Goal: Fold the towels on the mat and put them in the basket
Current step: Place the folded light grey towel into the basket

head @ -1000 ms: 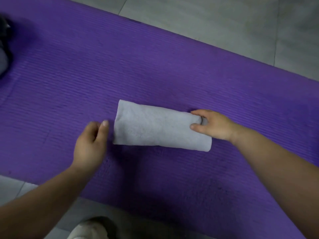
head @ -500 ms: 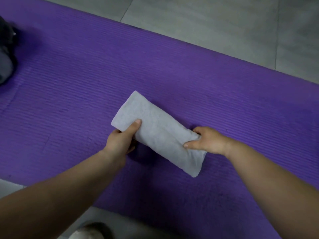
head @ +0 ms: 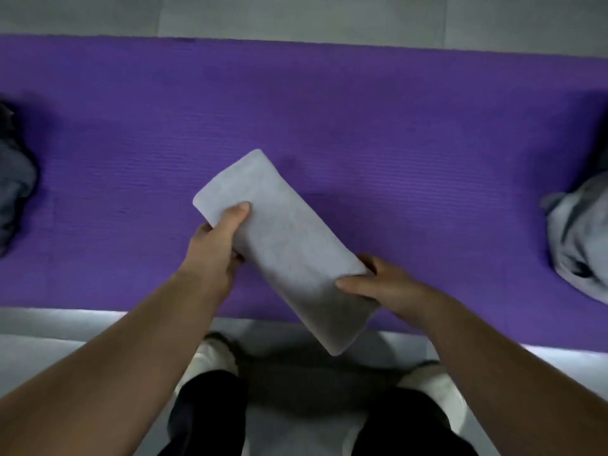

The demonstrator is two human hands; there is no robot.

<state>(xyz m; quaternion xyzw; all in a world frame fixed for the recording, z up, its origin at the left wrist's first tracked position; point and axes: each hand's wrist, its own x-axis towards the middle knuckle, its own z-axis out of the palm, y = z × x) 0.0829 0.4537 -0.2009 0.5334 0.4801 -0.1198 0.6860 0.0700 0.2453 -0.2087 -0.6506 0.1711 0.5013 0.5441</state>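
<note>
A folded light grey towel point(head: 286, 245) is held slantwise above the near edge of the purple mat point(head: 362, 120). My left hand point(head: 215, 248) grips its upper left end, thumb on top. My right hand point(head: 378, 284) pinches its lower right part, thumb on top and fingers underneath. A crumpled grey towel point(head: 579, 238) lies on the mat at the right edge. No basket is in view.
A dark grey cloth heap point(head: 13, 192) sits at the left edge of the mat. Grey tiled floor point(head: 296, 14) lies beyond and before the mat. My legs in dark trousers point(head: 210, 416) and light shoes point(head: 214, 353) stand at the near mat edge.
My left hand took hold of the towel's left end. Both hands lifted the folded towel off the mat and drew it towards me, turned slantwise. The view swung to show the mat's near edge.
</note>
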